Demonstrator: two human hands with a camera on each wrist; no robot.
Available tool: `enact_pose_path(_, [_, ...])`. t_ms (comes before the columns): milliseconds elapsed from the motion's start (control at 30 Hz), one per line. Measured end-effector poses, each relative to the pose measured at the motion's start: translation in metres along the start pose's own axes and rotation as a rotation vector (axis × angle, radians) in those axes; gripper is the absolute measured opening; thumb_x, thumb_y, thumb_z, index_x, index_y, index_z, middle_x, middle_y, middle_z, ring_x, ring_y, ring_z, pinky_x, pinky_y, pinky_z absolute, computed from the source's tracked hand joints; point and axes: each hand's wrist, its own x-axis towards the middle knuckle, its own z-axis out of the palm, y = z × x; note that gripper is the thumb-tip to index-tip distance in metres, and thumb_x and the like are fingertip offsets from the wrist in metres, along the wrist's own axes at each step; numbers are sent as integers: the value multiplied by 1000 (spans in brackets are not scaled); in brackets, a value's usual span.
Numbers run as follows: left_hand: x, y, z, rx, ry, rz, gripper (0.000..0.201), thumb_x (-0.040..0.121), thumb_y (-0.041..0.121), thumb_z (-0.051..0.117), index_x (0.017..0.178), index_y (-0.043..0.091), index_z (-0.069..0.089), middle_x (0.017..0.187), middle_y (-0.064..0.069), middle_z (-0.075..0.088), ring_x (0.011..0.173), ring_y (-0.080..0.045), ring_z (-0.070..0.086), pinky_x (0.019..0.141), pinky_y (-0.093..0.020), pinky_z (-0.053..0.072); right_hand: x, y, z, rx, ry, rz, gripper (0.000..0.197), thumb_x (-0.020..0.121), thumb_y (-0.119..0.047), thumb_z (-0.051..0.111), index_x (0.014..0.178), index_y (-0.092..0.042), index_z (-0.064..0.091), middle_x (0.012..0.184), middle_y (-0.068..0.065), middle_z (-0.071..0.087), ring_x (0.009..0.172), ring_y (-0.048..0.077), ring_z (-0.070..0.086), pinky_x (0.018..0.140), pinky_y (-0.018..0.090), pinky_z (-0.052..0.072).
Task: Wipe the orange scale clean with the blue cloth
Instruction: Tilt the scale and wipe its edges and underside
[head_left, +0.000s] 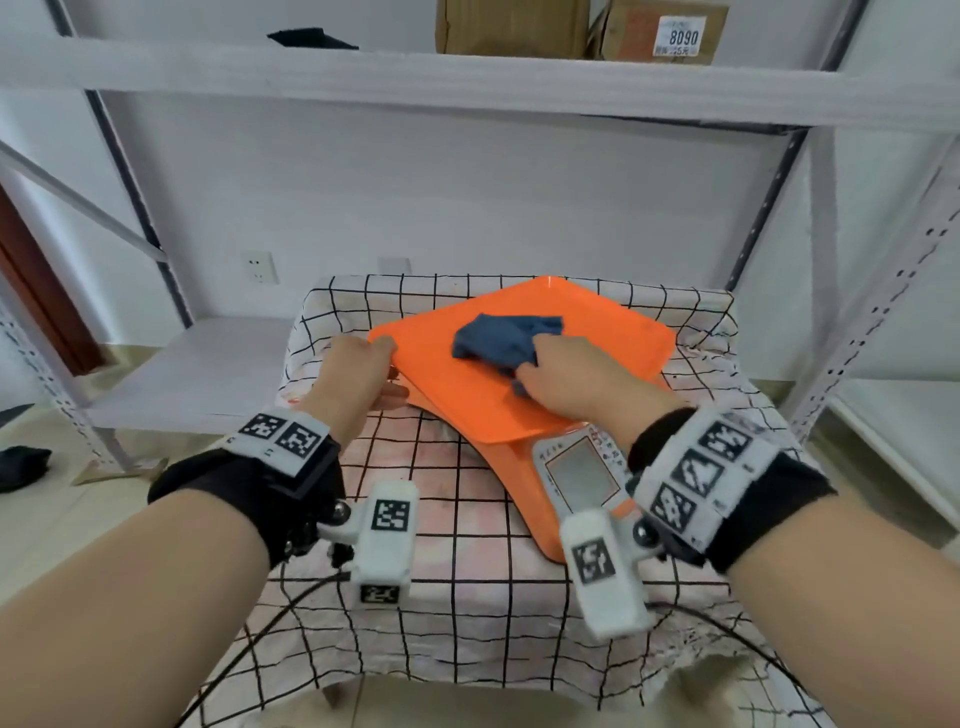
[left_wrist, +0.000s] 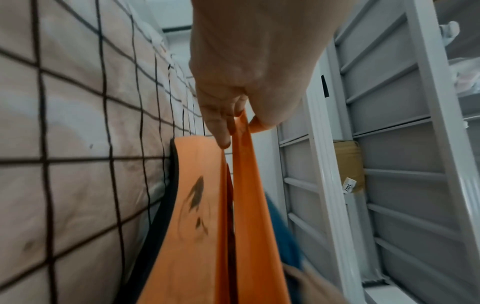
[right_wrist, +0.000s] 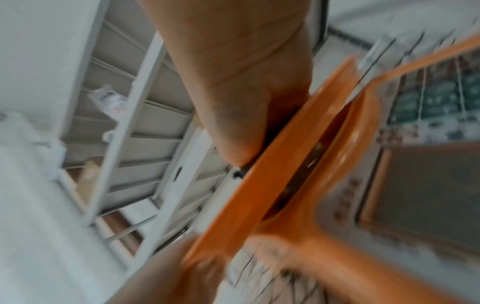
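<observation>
My left hand (head_left: 358, 371) pinches the left corner of the flat orange plastic weighing tray (head_left: 582, 338) — in the left wrist view the thumb sits on 1 side of the thin rim and the fingers (left_wrist: 221, 127) on the other. My right hand (head_left: 566, 382) presses the crumpled blue cloth (head_left: 501, 338) onto the tray, fingers curled into its near edge, just above the centre of the head frame.

The orange plastic scale (head_left: 524, 493) sits centre-right in the head view on a white cloth with a black grid (head_left: 457, 597). Its grey display panel (head_left: 576, 470) faces me at the near end, partly hidden by my right wrist.

The tray looks light, stiff and smooth, so I judge it will slide or tip under a hard stroke; holding its rim at a corner seems the right place. The left wrist view shows a gap between tray and body, so I take it the tray is loose. The cloth is soft and bunches easily; a flatter pad would likely cover more. Dark smudges (left_wrist: 196, 195) mark the scale's body under the tray, low in the left wrist frame, so that side also needs wiping.

The tray's far and right edges lie towards the upper right of the head frame, with gridded cloth showing beyond them. Grey metal shelving (head_left: 821, 218) stands behind and on both sides, well apart from my hands, so strokes away from me have room. The right wrist view is too blurred to add much.
</observation>
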Motion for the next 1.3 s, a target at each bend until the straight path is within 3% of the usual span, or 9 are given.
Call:
enact_pose_path(167, [18,6,-7,79,40,26,17,91,17,44,90,3,54,80,-8,51,58,-21,52,45,-23,44,3,8,-21,642,320,171,16,88,-8,40,83,-13,55,70,7,52,62,22,47,51,26,30])
enact_pose_path(300, [27,10,-6,127,75,46,20,88,18,45,68,16,40,79,-5,42,75,-22,42,65,-29,40,16,40,-50,529,629,281,28,92,-15,41,115,-18,56,111,11,52,108,29,51,78,28,37])
enact_pose_path(400, [32,8,-6,222,105,50,15,87,26,46,76,17,47,87,-1,47,76,-24,47,75,-34,43,24,56,-51,286,356,389,43,85,-28,47,127,-31,52,131,15,43,119,31,45,98,41,39])
enact_pose_path(467, [37,5,-6,243,76,86,15,86,23,47,91,13,57,94,-5,54,73,-24,50,73,-33,45,27,52,-43,401,-2,345,24,79,-32,47,78,-20,68,83,12,63,69,22,60,61,38,41])
enact_pose_path(533, [40,2,-7,237,7,138,10,84,14,46,88,14,56,85,-9,52,72,-21,47,70,-33,42,33,46,-34,259,-205,263,38,85,-42,46,60,-16,57,67,8,53,58,21,50,55,33,30])
enact_pose_path(733, [42,-2,-10,164,-33,163,24,85,-3,45,71,13,57,81,-15,56,74,-24,54,79,-41,53,57,47,-28,150,-52,285,46,78,-47,66,109,-14,56,87,1,59,74,10,51,67,28,41])
enact_pose_path(1000, [42,-7,-5,118,5,192,29,87,-4,43,74,12,64,74,-8,58,67,-20,55,66,-26,53,35,22,-4,198,-159,2,31,81,-36,60,110,-37,51,101,-9,56,102,13,54,75,23,36])
enact_pose_path(1167, [40,-5,-6,127,-13,177,34,86,-5,42,65,16,60,80,-15,56,74,-25,53,80,-44,54,-6,-11,0,248,-243,-276,45,85,-4,52,125,-24,56,83,-20,49,63,-19,48,53,1,34])
enact_pose_path(1300, [35,-8,-8,140,-7,170,22,92,5,41,82,3,61,82,-16,56,72,-25,54,63,-29,50,-5,0,-18,363,135,-269,45,77,10,47,112,-12,64,96,-3,57,82,3,53,61,2,36])
